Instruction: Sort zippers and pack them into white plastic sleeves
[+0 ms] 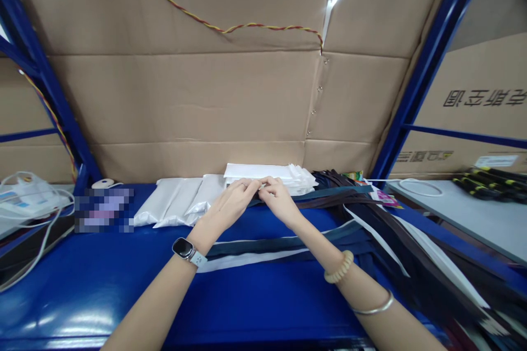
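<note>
My left hand (233, 200) and my right hand (278, 200) meet at the fingertips above the blue table, both with fingers pinched. A small dark bit shows between them. It seems to be the end of a dark fabric strip (317, 203), like zipper tape, running from the right behind my right hand; my fingers partly hide it. Just behind the hands lies a stack of white packets (263, 170). More white plastic packets (175, 200) lie to the left of my left hand. Under my wrists stretch teal and white strips (255, 252).
A heap of dark and white strips (395, 236) hangs over the table's right side. Behind the blue table (255, 307) stands a cardboard wall (197, 98) between blue posts. At left are a white device with cables (31, 197) and a tape roll (102, 183).
</note>
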A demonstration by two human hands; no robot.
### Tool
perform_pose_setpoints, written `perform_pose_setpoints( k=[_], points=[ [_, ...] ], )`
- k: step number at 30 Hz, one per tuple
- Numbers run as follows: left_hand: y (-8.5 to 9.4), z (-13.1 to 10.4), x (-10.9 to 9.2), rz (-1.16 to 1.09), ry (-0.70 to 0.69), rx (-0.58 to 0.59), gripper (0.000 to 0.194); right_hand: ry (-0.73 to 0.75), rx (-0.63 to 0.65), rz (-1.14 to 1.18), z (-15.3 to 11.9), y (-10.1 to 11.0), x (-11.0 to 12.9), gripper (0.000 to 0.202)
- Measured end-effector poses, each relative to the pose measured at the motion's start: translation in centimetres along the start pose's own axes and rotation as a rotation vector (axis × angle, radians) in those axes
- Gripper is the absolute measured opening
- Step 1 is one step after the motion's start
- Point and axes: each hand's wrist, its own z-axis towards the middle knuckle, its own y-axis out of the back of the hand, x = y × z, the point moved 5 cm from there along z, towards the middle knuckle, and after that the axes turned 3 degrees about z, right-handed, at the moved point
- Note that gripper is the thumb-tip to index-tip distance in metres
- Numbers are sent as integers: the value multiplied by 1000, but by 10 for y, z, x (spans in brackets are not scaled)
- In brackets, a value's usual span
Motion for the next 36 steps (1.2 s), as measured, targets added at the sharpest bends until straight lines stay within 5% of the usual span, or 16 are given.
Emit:
perform_pose_setpoints(
  k=[3,6,13,18,25,28,32,36],
  points=[
    [5,-2,18,20,73,-81,19,-43,-4,-108,1,7,-10,29],
    [19,-11,56,66,237,-195,16,-130,-35,-245,4,24,-29,33],
    [62,-68,148,301,717,-357,20,-230,-155,-482,10,78,-63,34],
    [71,-94,168,370,864,-419,25,-301,-216,-608,7,99,-73,33],
    [52,-58,131,138,787,-410,30,-330,-37,-469,6,79,-59,37],
    [30,-31,92,-63,619,-222,18,-284,123,-339,3,54,-42,36],
    [-4,-11,34,-368,407,74,27,-168,317,48,-5,20,-15,34],
    [-18,-9,7,-531,335,152,27,-199,282,364,-11,2,-6,49]
  ],
)
